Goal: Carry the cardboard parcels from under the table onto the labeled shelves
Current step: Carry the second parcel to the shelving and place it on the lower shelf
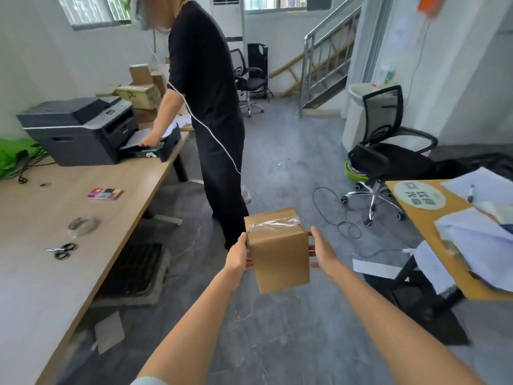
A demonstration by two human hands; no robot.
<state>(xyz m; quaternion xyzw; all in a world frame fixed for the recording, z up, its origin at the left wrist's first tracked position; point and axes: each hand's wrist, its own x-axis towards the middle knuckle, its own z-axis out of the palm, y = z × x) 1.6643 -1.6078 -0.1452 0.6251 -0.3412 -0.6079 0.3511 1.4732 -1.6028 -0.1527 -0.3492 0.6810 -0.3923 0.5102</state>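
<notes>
A small brown cardboard parcel, sealed on top with clear tape, hangs in front of me above the grey floor. My left hand presses against its left side and my right hand against its right side, so both hands grip it between them. More cardboard boxes are stacked at the far end of the long table. No labeled shelves are in view.
A long wooden table runs along my left with a printer, tape roll and scissors. A person in black stands ahead at the printer. An office chair, floor cables and a paper-strewn desk lie to the right.
</notes>
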